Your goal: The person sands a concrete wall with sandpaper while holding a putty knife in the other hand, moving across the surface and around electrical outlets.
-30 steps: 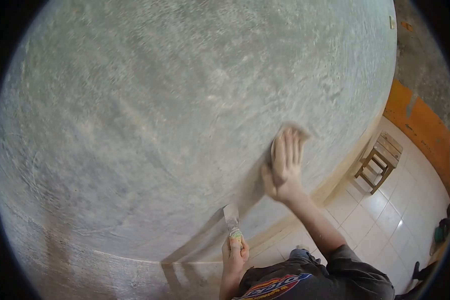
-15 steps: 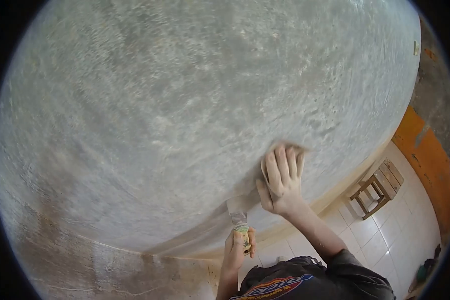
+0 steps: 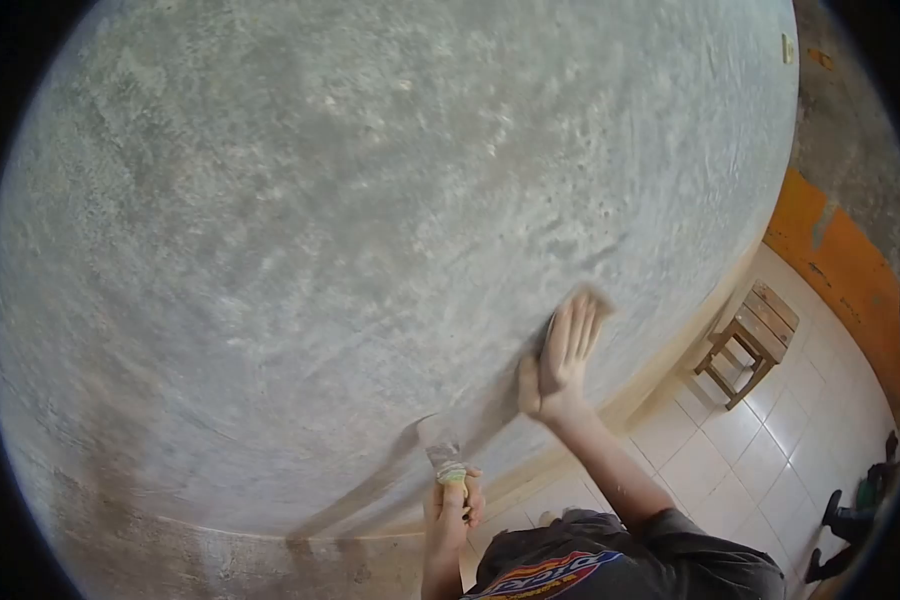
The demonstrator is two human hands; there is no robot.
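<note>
**Slipping sheet, gouging blade**

Right hand (image 3: 562, 355) flat, fingers straight and close, pressing a sanding sheet (image 3: 592, 298) onto the grey wall (image 3: 320, 250). Left hand (image 3: 450, 505) fisted round a putty knife (image 3: 438, 440), blade at the wall just below. Likely trouble: sheet sliding out from under the palm, scraping fingertips; blade corner digging in if tilted. Wooden stool (image 3: 750, 340) well apart on the tiled floor (image 3: 730, 450), a stumble risk if stepping back.
</note>
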